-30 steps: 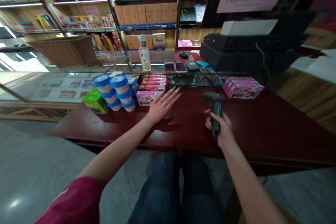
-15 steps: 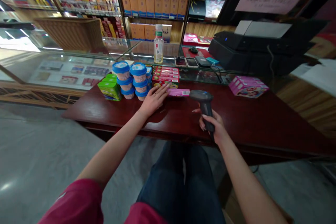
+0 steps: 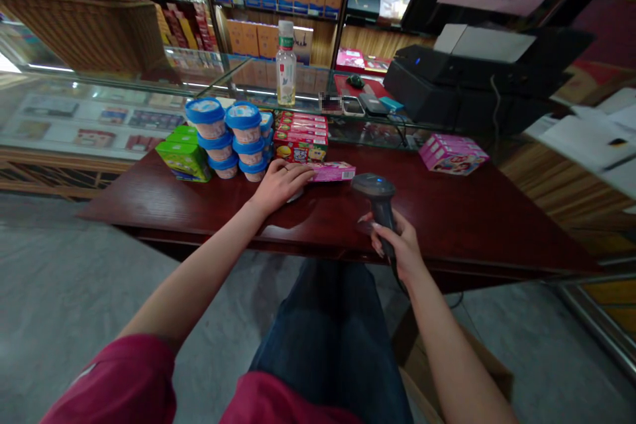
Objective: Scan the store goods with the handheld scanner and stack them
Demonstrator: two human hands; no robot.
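My left hand (image 3: 281,183) grips one end of a flat pink box (image 3: 332,171) that lies on the dark red table (image 3: 472,212). The box's barcode side faces up and to the right. My right hand (image 3: 397,245) is closed round the handle of a black barcode scanner (image 3: 375,197), held upright just right of the box. The scanner's head points toward the box. A cord trails down from the handle.
Blue-lidded tubs (image 3: 224,139) are stacked at the table's back left beside green boxes (image 3: 183,156) and a stack of red boxes (image 3: 301,136). Another pink box (image 3: 452,154) lies at the right. A bottle (image 3: 285,65), phones and a black printer (image 3: 472,79) stand on the glass counter behind.
My left hand went from lying flat and open on the table to closing on the pink box and drawing it out to the right. The scanner stayed in my right hand.
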